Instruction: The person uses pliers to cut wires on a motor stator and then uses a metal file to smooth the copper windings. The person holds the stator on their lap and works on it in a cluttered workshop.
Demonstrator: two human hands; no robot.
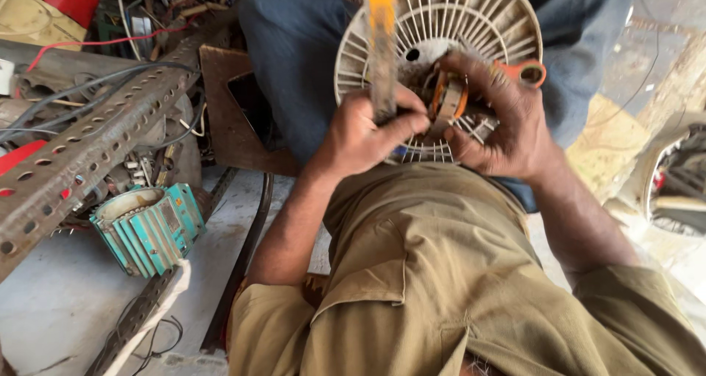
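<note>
While the left hand [364, 129] grips a yellow-handled tool [381, 45] over the white fan grille [441, 23], the right hand [500, 118] pinches the orange-ringed part [450, 100] at that grille's centre.

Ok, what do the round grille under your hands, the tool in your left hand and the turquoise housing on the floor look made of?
Round grille: looks like moulded plastic, cream, matte, with thin even ribs. Tool in the left hand: dull grey shaft, probably metal; the orange upper part is blurred, possibly plastic. Turquoise housing: probably cast metal with chipped paint and cooling fins. The right hand rests on the grille's hub.
</note>
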